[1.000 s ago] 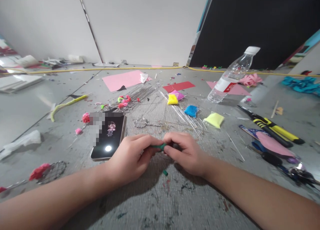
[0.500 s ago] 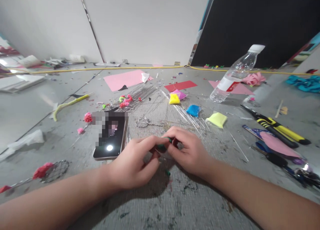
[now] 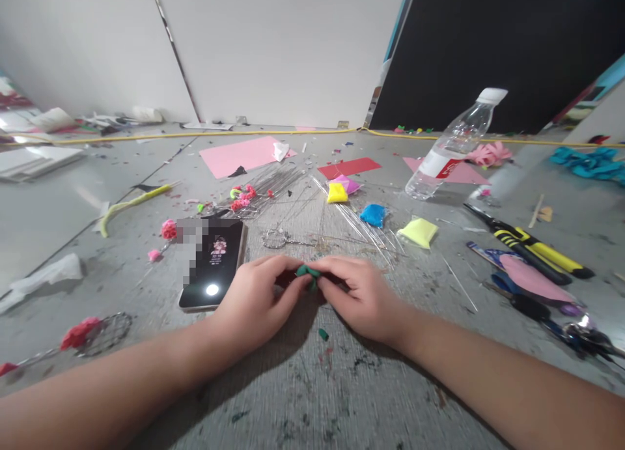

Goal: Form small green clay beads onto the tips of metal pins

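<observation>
Between my fingertips is a small piece of dark green modelling clay (image 3: 308,273), pinched from both sides. My left hand (image 3: 261,297) holds its left side with thumb and fingers closed. From the right, my right hand (image 3: 359,294) grips it the same way. A tiny green clay bit (image 3: 323,334) lies on the table just below my hands. Right beside my left hand is a phone (image 3: 215,261) with its screen lit. Beyond my hands lies a twisted wire ring (image 3: 276,238) with a stem.
Thin wires (image 3: 364,228) lie scattered beyond my hands, near small packets of blue clay (image 3: 374,215) and pale yellow clay (image 3: 417,232). A water bottle (image 3: 442,154) stands at the back right. Black-and-yellow pliers (image 3: 532,245) lie to the right. At left is a wire loop (image 3: 112,333) with red clay.
My fingers have shifted on the green clay, so more of it shows between the fingertips. The view has moved slightly. Both hands still hold the clay.
</observation>
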